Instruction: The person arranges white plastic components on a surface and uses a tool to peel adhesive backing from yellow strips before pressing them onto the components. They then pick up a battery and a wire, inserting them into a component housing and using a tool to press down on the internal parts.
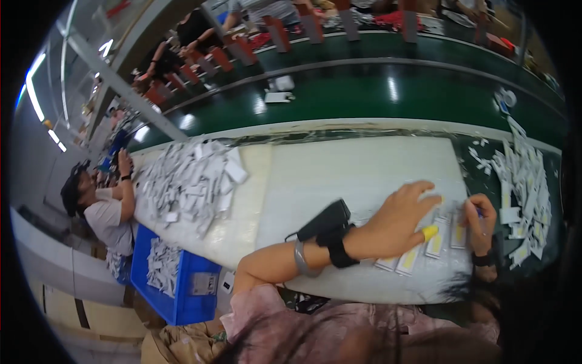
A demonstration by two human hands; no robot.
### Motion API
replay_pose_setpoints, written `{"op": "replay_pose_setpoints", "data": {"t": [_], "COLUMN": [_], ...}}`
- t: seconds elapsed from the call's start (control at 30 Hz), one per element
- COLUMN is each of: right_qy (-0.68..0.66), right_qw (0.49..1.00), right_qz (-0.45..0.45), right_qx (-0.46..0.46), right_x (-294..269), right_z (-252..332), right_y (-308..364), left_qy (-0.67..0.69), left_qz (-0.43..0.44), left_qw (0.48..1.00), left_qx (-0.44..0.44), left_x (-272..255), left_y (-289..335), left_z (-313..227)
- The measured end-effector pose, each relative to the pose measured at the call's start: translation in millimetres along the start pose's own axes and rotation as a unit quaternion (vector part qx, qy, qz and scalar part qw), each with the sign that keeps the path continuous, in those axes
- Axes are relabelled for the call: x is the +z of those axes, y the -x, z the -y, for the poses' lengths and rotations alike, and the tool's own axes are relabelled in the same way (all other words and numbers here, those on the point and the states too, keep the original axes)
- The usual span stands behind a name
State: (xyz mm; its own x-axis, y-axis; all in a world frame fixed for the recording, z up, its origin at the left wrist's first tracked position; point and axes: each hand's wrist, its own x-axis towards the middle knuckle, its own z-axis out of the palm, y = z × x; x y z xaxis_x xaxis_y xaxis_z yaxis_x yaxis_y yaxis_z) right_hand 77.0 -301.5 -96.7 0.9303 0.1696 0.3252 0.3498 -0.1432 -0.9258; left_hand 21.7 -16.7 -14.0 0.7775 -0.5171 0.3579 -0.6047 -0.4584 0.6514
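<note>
Left hand (403, 218), fingers spread, presses flat on a row of white-and-yellow labels (433, 242) on the white worktable (339, 176); right hand (479, 221) fingers pinch a blue pen (479, 212).

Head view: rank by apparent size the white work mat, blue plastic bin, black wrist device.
1. White work mat
2. Blue plastic bin
3. Black wrist device on the left forearm, though nearest the camera.

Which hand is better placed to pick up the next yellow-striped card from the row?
Left hand: it lies spread over the row of cards. The right hand sits at the row's end, pinching something small.
</note>
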Motion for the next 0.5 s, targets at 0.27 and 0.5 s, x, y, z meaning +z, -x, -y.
{"op": "replay_pose_setpoints", "data": {"t": [0.27, 0.5], "right_qy": [0.034, 0.052], "right_qw": [0.998, 0.995], "right_qz": [-0.049, -0.085], "right_qx": [0.024, 0.019], "right_x": [-0.4, -7.0], "right_z": [-8.9, -15.5], "right_y": [-13.6, -17.6], "left_qy": [0.322, 0.258], "left_qz": [-0.229, -0.405], "left_qw": [0.854, 0.841], "left_qx": [-0.34, -0.25], "left_x": [-123.7, -223.5], "left_y": [12.8, 18.8], "left_z": [107.2, 179.3]}}
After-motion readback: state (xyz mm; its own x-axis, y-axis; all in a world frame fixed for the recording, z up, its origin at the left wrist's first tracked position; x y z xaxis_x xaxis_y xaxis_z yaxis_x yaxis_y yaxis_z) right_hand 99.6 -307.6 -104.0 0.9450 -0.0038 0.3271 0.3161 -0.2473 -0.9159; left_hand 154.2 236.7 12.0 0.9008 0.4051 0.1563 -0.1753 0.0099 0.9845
